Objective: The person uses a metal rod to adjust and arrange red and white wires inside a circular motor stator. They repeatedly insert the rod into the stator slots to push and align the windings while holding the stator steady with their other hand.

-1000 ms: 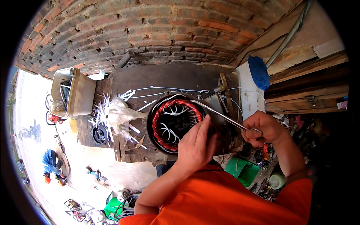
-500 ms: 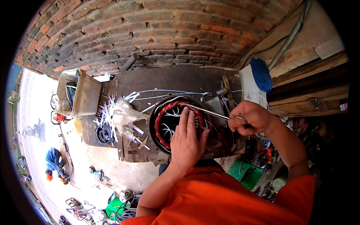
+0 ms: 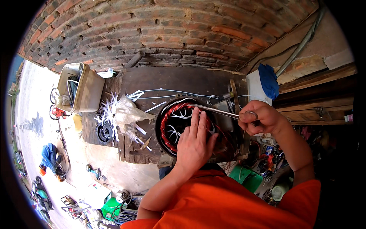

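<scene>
A round dark motor stator (image 3: 158, 139) sits on the wooden bench. Inside its rim runs a coil bundle (image 3: 164, 128) wrapped in red, with white wire ends (image 3: 174, 134) in the middle. My left hand (image 3: 194, 147) lies over the stator's near right part, fingers stretched and fingertips on the coil's far side. In my closed right hand (image 3: 256, 117), to the right of the stator, is a long, slim metal tool (image 3: 221, 111) with a ring at its handle end. Its thin tip reaches the coil's far edge, just beyond my left fingertips.
Left of the stator lie a clear plastic bag (image 3: 129, 114) and white strips (image 3: 108, 108). A beige bucket (image 3: 91, 91) stands at the bench's left end. A hammer-like tool (image 3: 225, 96) lies behind the stator. A brick wall (image 3: 171, 38) rises at the back.
The view has shifted slightly. The tool's ring end sits a little higher and more to the right, with its tip still at the coil. My left hand stays on the coil.
</scene>
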`<state>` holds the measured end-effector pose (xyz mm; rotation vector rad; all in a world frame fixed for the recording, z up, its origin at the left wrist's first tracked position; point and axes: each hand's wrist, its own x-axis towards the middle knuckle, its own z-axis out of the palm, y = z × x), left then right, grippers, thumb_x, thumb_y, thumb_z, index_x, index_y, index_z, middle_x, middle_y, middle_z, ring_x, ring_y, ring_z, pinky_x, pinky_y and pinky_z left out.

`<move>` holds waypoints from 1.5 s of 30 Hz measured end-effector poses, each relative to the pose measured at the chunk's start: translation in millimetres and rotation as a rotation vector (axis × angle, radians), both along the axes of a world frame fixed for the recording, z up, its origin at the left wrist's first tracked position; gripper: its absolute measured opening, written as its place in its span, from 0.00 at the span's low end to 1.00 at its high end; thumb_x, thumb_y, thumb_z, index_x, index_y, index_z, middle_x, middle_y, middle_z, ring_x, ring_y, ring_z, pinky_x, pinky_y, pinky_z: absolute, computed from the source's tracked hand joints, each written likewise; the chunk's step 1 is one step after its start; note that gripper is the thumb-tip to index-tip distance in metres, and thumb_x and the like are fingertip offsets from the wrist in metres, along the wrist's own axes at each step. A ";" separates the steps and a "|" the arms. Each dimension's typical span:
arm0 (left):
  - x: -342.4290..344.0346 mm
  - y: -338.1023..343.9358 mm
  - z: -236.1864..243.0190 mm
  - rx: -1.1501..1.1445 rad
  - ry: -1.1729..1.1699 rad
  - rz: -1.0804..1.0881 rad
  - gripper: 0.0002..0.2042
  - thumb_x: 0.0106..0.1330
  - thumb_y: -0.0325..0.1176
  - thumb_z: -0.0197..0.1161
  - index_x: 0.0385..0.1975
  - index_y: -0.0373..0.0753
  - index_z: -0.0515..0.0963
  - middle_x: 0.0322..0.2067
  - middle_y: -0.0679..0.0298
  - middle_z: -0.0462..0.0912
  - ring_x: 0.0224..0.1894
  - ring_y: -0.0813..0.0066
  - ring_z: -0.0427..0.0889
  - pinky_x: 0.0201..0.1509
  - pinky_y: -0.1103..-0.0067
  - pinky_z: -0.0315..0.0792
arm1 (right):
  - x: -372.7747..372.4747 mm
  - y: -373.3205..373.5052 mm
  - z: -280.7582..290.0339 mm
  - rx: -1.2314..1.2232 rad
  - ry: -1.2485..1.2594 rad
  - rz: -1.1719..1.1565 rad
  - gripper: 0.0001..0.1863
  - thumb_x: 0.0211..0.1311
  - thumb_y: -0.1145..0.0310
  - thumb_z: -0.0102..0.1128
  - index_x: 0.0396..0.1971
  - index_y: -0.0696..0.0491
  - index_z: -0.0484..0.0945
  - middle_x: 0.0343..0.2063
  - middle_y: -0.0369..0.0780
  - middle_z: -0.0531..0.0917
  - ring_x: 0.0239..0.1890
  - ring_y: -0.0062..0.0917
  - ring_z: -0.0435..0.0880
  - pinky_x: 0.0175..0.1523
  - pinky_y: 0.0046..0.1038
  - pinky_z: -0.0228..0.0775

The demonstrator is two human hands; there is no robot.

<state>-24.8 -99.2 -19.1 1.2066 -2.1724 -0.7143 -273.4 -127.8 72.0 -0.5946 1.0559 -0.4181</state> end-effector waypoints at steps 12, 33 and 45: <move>1.4 -1.7 -1.4 -0.007 0.040 -0.008 0.37 0.61 0.36 0.68 0.67 0.27 0.58 0.68 0.43 0.62 0.38 0.53 0.79 0.42 0.68 0.76 | -4.2 -4.5 -5.4 0.063 -0.024 -0.008 0.22 0.68 0.57 0.60 0.25 0.63 0.77 0.07 0.36 0.68 0.06 0.17 0.63 0.16 0.22 0.53; 1.1 -3.8 -3.1 0.034 0.057 -0.006 0.39 0.60 0.35 0.68 0.68 0.27 0.56 0.68 0.42 0.61 0.39 0.53 0.80 0.43 0.69 0.76 | 5.2 -19.7 7.1 0.126 0.033 -0.037 0.20 0.68 0.61 0.59 0.24 0.65 0.75 0.05 0.38 0.67 0.06 0.17 0.57 0.15 0.24 0.47; 1.7 -3.4 -3.7 0.023 0.084 -0.002 0.40 0.60 0.35 0.68 0.68 0.26 0.55 0.68 0.40 0.60 0.39 0.53 0.80 0.44 0.68 0.77 | 11.4 -19.2 7.4 0.086 0.040 -0.018 0.20 0.68 0.63 0.60 0.23 0.65 0.75 0.05 0.38 0.67 0.05 0.17 0.57 0.15 0.23 0.49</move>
